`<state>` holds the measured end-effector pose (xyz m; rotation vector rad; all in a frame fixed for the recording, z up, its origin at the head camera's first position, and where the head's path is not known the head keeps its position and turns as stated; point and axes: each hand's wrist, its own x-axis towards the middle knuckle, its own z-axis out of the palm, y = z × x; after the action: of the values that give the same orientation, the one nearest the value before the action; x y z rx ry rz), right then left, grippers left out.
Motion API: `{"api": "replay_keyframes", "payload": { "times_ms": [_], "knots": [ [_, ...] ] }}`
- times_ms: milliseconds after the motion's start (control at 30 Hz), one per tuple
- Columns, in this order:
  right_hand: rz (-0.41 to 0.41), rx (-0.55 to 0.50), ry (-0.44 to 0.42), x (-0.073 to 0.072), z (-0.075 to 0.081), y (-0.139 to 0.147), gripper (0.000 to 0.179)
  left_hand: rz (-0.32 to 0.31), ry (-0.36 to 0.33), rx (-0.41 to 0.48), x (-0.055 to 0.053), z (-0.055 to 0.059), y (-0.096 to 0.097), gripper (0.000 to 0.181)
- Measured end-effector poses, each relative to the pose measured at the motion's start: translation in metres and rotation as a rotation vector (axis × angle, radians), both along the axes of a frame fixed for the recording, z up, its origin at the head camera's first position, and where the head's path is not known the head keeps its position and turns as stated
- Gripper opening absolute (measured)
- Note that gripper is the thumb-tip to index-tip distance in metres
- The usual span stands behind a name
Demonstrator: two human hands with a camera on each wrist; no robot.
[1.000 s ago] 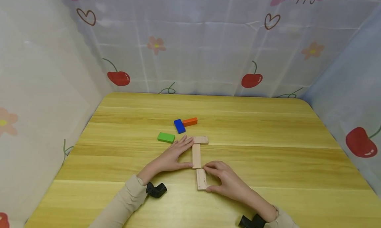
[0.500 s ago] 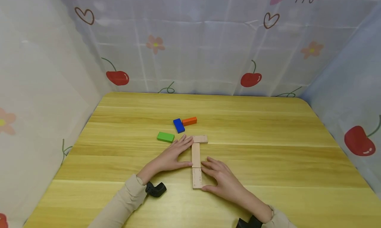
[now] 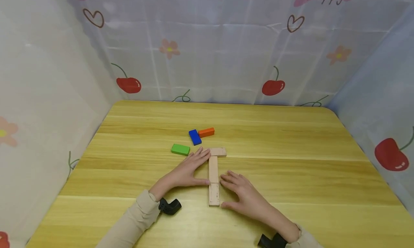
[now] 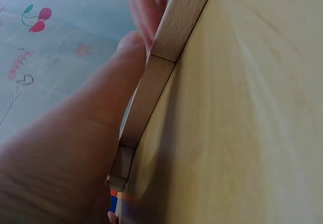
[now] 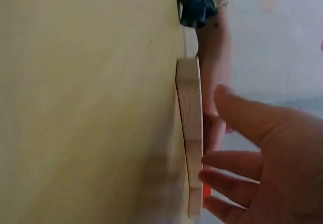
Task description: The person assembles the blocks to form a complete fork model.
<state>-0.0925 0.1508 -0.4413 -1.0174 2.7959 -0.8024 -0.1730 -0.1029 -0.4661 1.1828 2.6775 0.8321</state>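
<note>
right sleeve [image 3: 305, 239] and left sleeve [image 3: 130, 221], both beige, come in from the near side. black wrist device at each cuff: left one [image 3: 169, 206], right one [image 3: 273, 240].

near block [image 3: 214, 196], plain wood, lies flat, long side running near-far. right hand [image 3: 247, 198] is just right of it: thumb by the near end, fingers by the joint with the next block. right fingers and thumb spread apart, gripping nothing. slim gap to the wood at the thumb; can't tell for certain whether any fingertip touches.

middle block [image 3: 213, 169], also plain wood, continues straight on, end to end with the near one. seam between them looks tight, sides flush.

left hand [image 3: 184, 171] is left of the row. thumb and fingers spread wide, clamped on nothing: thumb tip at the left side of the seam, fingertips up by the far block [image 3: 220, 152]. that one is plain wood too, lying crosswise at the far end of the middle block, left end partly hidden by the fingers.

green block [image 3: 180, 149] flat on the table [image 3: 300, 147], just left of the left fingertips. farther back: blue block [image 3: 195, 137], tilted, then orange block [image 3: 206, 132] right beside it on the right.

behind the table: pale curtain [image 3: 213, 57] with cherries, flowers, hearts.
</note>
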Motion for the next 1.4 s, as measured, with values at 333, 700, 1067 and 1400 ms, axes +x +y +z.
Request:
{"api": "replay_keyframes", "payload": {
  "times_ms": [333,700,1067,1400],
  "knots": [
    [-0.051,-0.204,0.019,-0.064,0.034,0.014,0.047,-0.035,0.0,-0.008,0.007,0.003,0.006,0.097],
    [-0.148,-0.199,-0.195,-0.159,0.035,-0.014,0.041,-0.04,-0.01,-0.018,0.008,0.001,0.009,0.096],
    [-0.121,-0.18,-0.224,-0.194,0.009,-0.037,0.036,-0.057,0.024,-0.044,0.008,-0.001,0.009,0.095],
    [-0.241,-0.24,-0.193,-0.189,0.005,-0.035,0.019,-0.058,0.043,-0.038,0.006,-0.001,0.01,0.095]
  ]
}}
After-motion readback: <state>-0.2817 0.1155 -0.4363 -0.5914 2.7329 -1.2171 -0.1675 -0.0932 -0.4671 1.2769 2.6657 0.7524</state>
